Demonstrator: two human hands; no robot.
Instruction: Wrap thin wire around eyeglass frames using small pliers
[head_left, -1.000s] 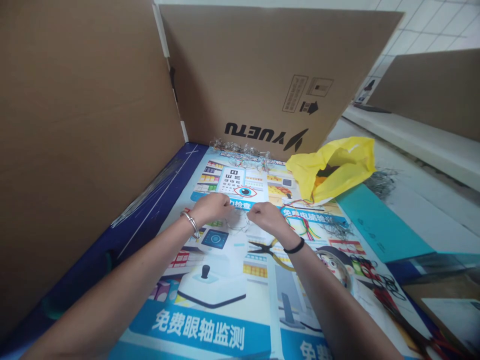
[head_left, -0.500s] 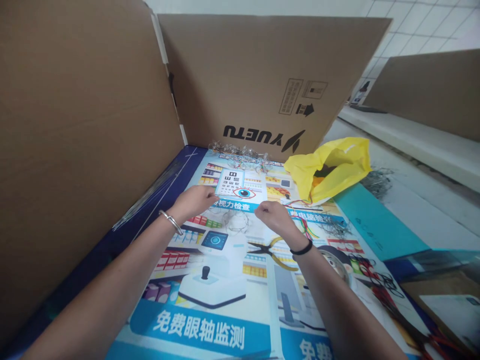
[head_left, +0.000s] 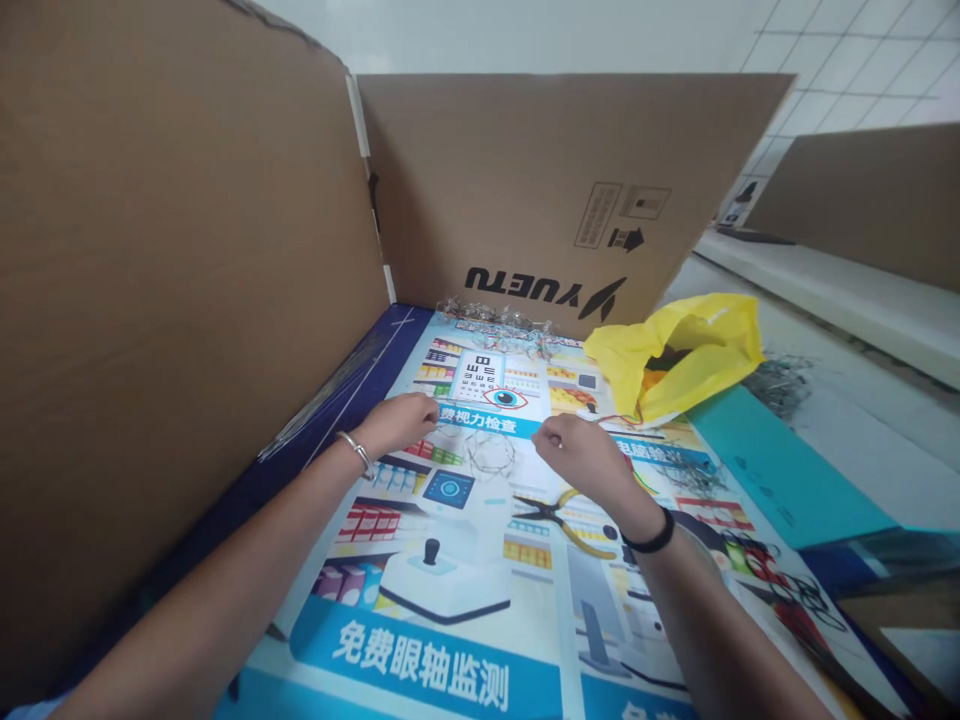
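Observation:
My left hand, closed with fingertips pinched, hovers over the printed poster near its eye chart. A faint thin wire seems to stick out from those fingertips toward the right. To the right, my right hand is curled shut; whatever it pinches is too small to make out. Between and below the hands lies a loose ring of thin wire. Yellow-handled pliers rest with jaws parted, just under my right wrist.
Cardboard walls stand left and behind. A yellow bag lies open at back right, by a turquoise sheet. Straight wires lie left; tangled wire lines the back. Red and black loops are at right.
The view has shifted, so the scene sits lower and further right. My right hand has moved slightly right, away from my left. Both hands stay closed.

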